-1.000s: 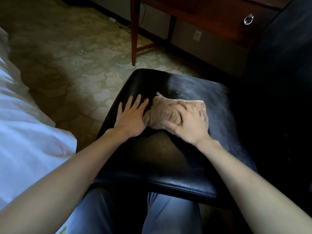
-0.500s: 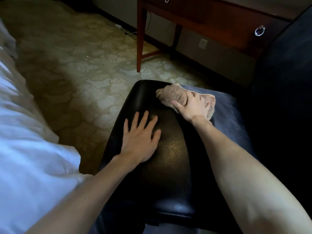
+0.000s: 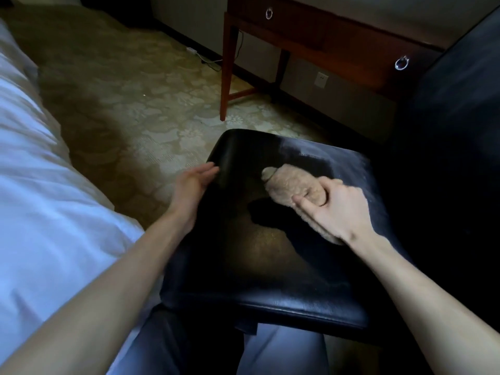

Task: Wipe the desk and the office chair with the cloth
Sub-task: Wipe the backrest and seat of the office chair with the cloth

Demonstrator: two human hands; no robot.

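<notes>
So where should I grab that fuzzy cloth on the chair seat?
Take the cloth by its thick bunched hump, coming down from above: it lies heaped on the flat chair seat, so there's a fold to curl fingers round. The right hand grips it just so.

The near half of the padded black leather chair seat (image 3: 270, 266) is lying bare. The right hand (image 3: 341, 209), gripping the fluffy tan cloth (image 3: 292, 185), is occupying the far right, and the left hand (image 3: 192, 185) is touching the left edge. Beside it, white bedding (image 3: 40, 198) is crowding in.
</notes>
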